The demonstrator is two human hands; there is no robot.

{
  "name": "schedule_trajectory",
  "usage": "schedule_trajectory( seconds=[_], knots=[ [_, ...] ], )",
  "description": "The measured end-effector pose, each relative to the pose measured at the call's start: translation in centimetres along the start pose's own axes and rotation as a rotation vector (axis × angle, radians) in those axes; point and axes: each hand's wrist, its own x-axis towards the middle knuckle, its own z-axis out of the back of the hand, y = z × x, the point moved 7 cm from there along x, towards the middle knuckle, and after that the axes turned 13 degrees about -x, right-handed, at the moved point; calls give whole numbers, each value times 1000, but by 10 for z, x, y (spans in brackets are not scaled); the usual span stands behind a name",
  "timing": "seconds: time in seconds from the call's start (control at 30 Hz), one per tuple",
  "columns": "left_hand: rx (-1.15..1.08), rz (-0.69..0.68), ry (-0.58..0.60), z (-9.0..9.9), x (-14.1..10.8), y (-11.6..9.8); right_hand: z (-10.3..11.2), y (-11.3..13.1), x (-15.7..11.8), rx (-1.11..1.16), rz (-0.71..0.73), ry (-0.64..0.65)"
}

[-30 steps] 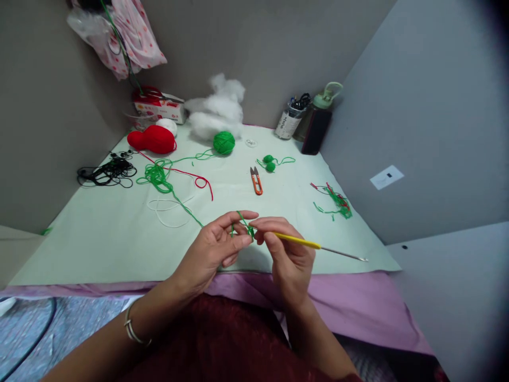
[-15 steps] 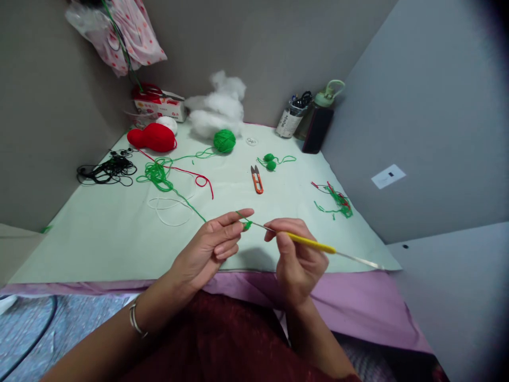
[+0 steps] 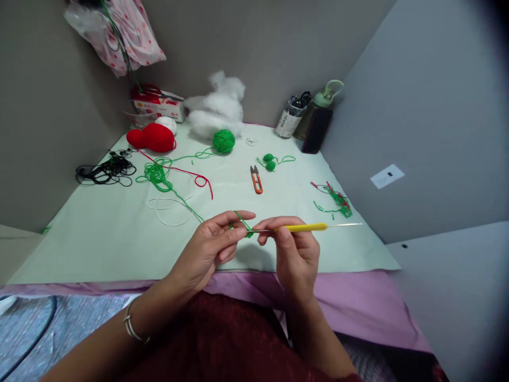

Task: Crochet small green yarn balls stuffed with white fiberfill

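Between thumb and fingers, my left hand (image 3: 210,244) pinches a small piece of green crochet work (image 3: 249,233), with green yarn (image 3: 186,204) running over the raised index finger. My right hand (image 3: 296,254) is closed around the yellow handle of a crochet hook (image 3: 306,228), held nearly level. The hook's thin metal tip meets the green piece at the left fingertips; the exact loop is too small to make out. From my left hand the yarn trails back to a loose green tangle (image 3: 158,174) and a green ball (image 3: 224,141).
Orange thread snips (image 3: 256,180) and two small green crocheted balls (image 3: 270,162) lie beyond my hands. Red yarn (image 3: 151,137), black cord (image 3: 107,168) and white stuffing (image 3: 218,109) are at left and back. Yarn scraps (image 3: 338,201), a phone (image 3: 317,131) and a bottle (image 3: 328,95) are at right.
My right hand has moved slightly left, closer to my left hand. The crochet hook has swung from a downward slant to nearly level.
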Motion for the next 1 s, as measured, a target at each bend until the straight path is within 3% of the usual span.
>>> schedule_trajectory(
  seconds=[0.17, 0.27, 0.33, 0.43, 0.53, 0.63, 0.8, 0.9, 1.0],
  knots=[
    [183, -146, -57, 7, 0, -7, -7, 25, -11, -506, 426, 3],
    [68, -82, -24, 5, 1, -2, -17, 30, -21, -750, 620, -24],
    [-79, 38, 29, 0, 1, 6, -15, 28, -21, -764, 592, -59],
    [-198, 152, 57, -4, 0, 11, -4, 22, -14, -511, 378, -80],
    [-188, 105, 27, -4, 0, 7, 3, 10, -6, -143, 141, -98],
    [-128, 62, 31, -6, -1, 6, -3, 4, -1, -16, 54, -52],
    [-27, 13, 0, -4, 0, 5, -8, 9, -3, -167, 122, -30],
    [-38, -18, -49, 0, 1, 6, -13, 18, -10, -472, 311, -22],
    [-163, 80, -16, -2, 3, 15, -15, 25, -18, -698, 490, -71]
  ],
)
